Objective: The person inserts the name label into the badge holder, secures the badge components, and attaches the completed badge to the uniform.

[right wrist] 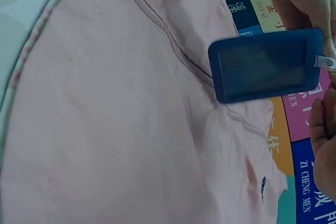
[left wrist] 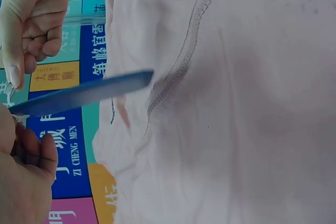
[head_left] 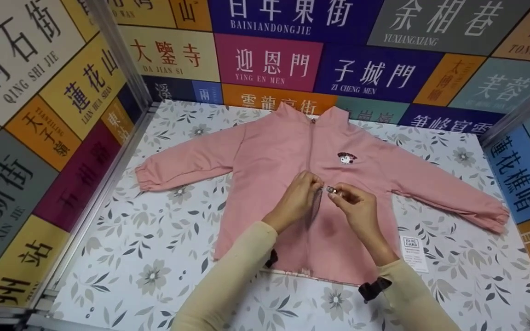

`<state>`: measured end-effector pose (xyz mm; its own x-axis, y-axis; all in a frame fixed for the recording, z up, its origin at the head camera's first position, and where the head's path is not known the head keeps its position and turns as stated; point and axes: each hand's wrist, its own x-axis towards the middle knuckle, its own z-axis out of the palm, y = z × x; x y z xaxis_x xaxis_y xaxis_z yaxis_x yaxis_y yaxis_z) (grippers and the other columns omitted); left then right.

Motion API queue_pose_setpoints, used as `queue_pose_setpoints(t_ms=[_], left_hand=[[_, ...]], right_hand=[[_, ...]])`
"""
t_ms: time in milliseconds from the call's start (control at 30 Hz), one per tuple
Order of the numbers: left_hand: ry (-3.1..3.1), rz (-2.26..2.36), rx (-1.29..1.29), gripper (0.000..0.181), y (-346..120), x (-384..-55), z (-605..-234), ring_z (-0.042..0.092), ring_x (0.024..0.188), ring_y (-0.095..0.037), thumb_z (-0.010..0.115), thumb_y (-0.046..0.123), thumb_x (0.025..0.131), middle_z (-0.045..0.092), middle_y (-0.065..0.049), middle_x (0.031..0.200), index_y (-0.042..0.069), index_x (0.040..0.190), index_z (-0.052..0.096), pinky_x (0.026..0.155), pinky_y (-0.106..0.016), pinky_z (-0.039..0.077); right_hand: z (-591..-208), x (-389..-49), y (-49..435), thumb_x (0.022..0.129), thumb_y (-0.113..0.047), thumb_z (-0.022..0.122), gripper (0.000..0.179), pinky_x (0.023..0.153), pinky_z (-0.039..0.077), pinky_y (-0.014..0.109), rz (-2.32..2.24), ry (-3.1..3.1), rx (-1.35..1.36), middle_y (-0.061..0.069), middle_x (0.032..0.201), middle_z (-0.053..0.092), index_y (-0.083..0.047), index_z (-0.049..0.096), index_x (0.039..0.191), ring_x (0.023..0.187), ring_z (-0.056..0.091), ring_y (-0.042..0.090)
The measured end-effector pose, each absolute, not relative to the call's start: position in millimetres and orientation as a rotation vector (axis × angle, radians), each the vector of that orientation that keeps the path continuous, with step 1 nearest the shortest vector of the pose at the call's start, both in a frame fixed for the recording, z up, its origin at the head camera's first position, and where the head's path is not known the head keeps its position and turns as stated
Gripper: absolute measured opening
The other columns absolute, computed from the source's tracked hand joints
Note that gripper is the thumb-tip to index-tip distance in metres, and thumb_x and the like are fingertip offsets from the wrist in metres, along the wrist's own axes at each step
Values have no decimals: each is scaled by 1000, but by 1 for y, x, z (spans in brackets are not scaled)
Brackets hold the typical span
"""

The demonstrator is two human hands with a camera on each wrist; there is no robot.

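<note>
At the centre of the jacket front, we see both hands meeting over the zip line. Our left hand (head_left: 295,196) has its fingers curled, the grip closed on the jacket fabric beside the zip, and our right hand (head_left: 356,208) pinches a small metal clip (head_left: 331,189) between thumb and fingertips, so this grip too is clamped. From the clip hangs a dark blue tag (right wrist: 265,65), a flat rectangular card with rounded corners; the right wrist view shows it broadside above the cloth, and the left wrist view shows it edge-on (left wrist: 84,94) as a thin blue strip. Whether the tag touches the fabric we cannot tell.

Beneath the hands lies the pink jacket (head_left: 265,151), spread flat and front-up on the table (head_left: 145,257), collar away from us, both sleeves stretched out to the sides. A small embroidered badge (head_left: 347,158) sits on the chest just right of the zip. A white paper label (head_left: 413,252) lies at the jacket's lower right edge, near our right forearm. The table carries a cloth printed with grey flowers and leaves. Around it stand walls (head_left: 39,115) covered in coloured panels bearing Chinese characters.
</note>
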<state>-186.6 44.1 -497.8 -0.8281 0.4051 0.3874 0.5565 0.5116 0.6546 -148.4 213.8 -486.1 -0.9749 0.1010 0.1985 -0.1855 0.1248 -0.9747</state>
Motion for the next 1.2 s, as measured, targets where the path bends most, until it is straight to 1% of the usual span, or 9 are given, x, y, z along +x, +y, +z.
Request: queue_pose_setpoints(t_ms=[133, 233, 367, 467, 600, 700, 833, 967, 1200], left_hand=[[-2549, -1265, -794, 17, 46, -188, -498, 57, 102, -21, 46, 17, 104, 63, -8, 105, 5, 108, 57, 95, -32, 46], [-2533, -1305, -773, 16, 46, -189, -499, 57, 102, -20, 46, 17, 104, 63, -8, 105, 5, 108, 56, 95, -32, 47], [-2515, -1356, -753, 17, 45, -188, -500, 56, 104, -19, 46, 18, 105, 62, -8, 108, 5, 110, 56, 95, -31, 47], [-2501, -1403, -727, 17, 42, -188, -504, 56, 101, -17, 47, 20, 105, 62, -7, 106, 6, 111, 56, 92, -28, 48], [-2473, -1479, -711, 16, 39, -188, -509, 54, 94, -14, 52, 21, 103, 60, -6, 99, 7, 109, 59, 85, -22, 48], [-2461, -1520, -715, 16, 37, -187, -512, 53, 92, -12, 54, 21, 102, 58, -5, 97, 8, 110, 60, 83, -21, 47], [-2437, -1568, -723, 18, 35, -187, -514, 54, 92, -11, 54, 21, 102, 58, -5, 100, 9, 113, 60, 84, -27, 51], [-2406, -1620, -744, 23, 30, -187, -516, 58, 96, -14, 56, 26, 101, 60, -6, 106, 10, 117, 60, 89, -38, 55], [-2481, -1675, -734, 38, 17, -188, -524, 60, 105, -18, 64, 35, 96, 63, -7, 117, 11, 125, 58, 92, -37, 53]], right_hand=[[-495, -155, 220, 83, 0, 77, 17, 61, 52, 16, 1936, -2194, 41, -4, 73, 67, 5, 73, 99, 64, 59, 4], [-500, -158, 224, 82, -2, 78, 18, 61, 52, 16, 1917, -2187, 49, -3, 76, 69, 3, 74, 99, 66, 60, 5], [-495, -157, 223, 83, 0, 76, 18, 61, 51, 16, 1919, -2181, 47, -4, 75, 68, 4, 73, 100, 66, 60, 4], [-493, -157, 225, 84, -1, 76, 18, 60, 50, 17, 1923, -2193, 41, -5, 71, 66, 5, 72, 100, 64, 58, 5], [-497, -159, 230, 84, -7, 77, 16, 58, 48, 19, 1896, -2189, 83, -3, 71, 65, 1, 73, 97, 62, 57, 8], [-496, -160, 232, 84, -9, 78, 15, 57, 47, 20, 1889, -2188, 110, -1, 70, 64, 0, 73, 96, 62, 57, 9], [-494, -160, 233, 85, -9, 77, 16, 59, 48, 19, 1910, -2216, 127, -3, 70, 63, 1, 72, 97, 64, 57, 8], [-486, -156, 232, 87, -6, 74, 17, 61, 48, 17, 1903, -2268, 168, -5, 71, 63, 5, 70, 100, 65, 57, 4], [-465, -148, 226, 86, -2, 74, 16, 58, 48, 18, 1885, -2295, 147, -6, 76, 67, 5, 71, 100, 66, 58, 4]])
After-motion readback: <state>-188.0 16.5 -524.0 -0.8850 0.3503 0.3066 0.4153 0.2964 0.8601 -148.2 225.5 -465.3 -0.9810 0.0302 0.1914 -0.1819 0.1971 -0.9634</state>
